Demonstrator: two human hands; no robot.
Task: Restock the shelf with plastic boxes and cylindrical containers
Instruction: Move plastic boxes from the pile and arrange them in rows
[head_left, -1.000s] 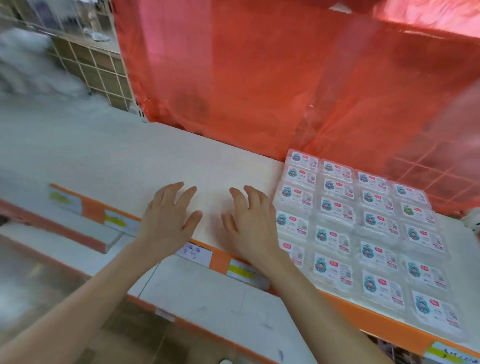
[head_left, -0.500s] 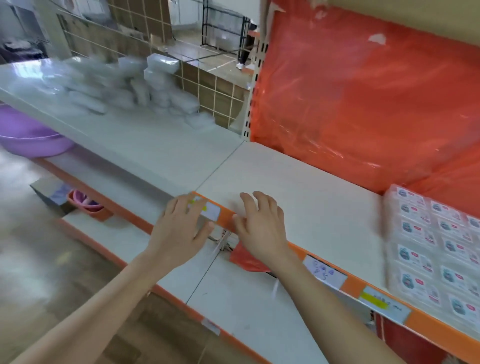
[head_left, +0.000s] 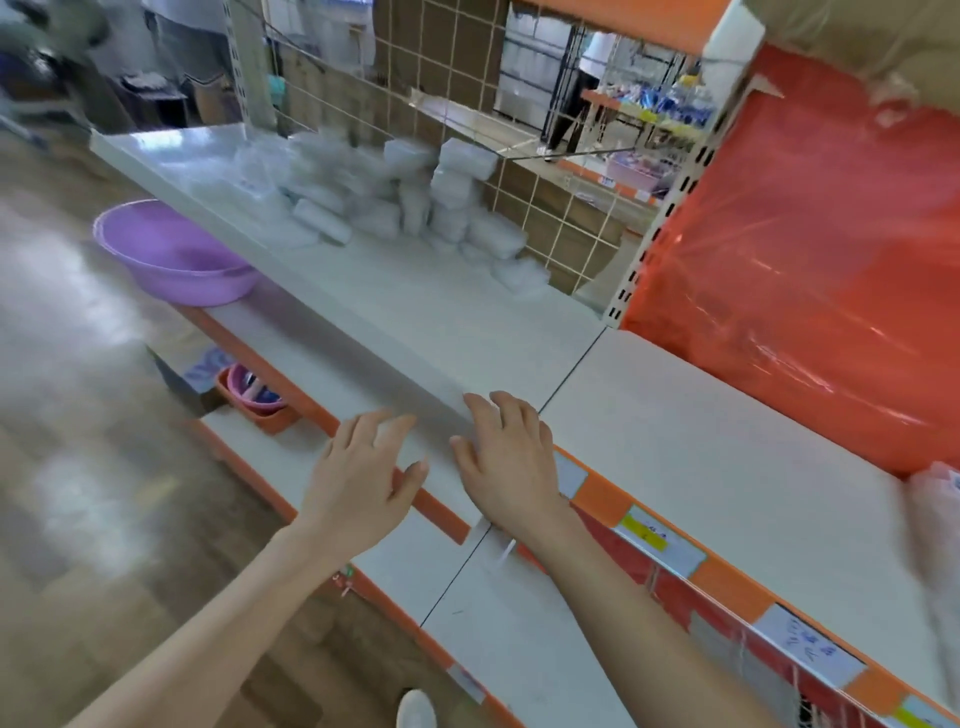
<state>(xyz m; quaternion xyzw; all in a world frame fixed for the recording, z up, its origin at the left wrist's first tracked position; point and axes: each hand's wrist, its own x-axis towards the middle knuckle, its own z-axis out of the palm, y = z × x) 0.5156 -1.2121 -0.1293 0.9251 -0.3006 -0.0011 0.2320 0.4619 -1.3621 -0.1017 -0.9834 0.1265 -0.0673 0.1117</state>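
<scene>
Both hands have slid leftward along the shelf front since a moment ago, and the pile of stock now sits fuller in view while the labelled packs (head_left: 935, 499) have shrunk to a blurred sliver at the right edge.

The left hand (head_left: 358, 467) and right hand (head_left: 506, 462) are each released, fingers spread and loose, grasping nothing. The right one is over the front lip of the white laminate shelf board (head_left: 701, 457), beside the seam between two boards. The left is just beside it, over the orange edge strip (head_left: 602, 501). Whether either touches the surface is hard to tell.

The clear, lidded plastic boxes (head_left: 395, 202) are well apart from the hands, at the far back of the left board against the wire grid panel (head_left: 519, 208). They look frosted and rectangular with rounded corners, heaped loosely, some stacked, some tipped. Blur prevents an exact count; there are well over a dozen.

One round purple plastic basin (head_left: 171, 254) juts from the shelf below. One small orange tub (head_left: 260, 410) stands lower still. A single translucent orange-red plastic sheet (head_left: 805, 260) hangs behind the right board. At least three paper price labels (head_left: 660, 535) sit on the strip.
</scene>
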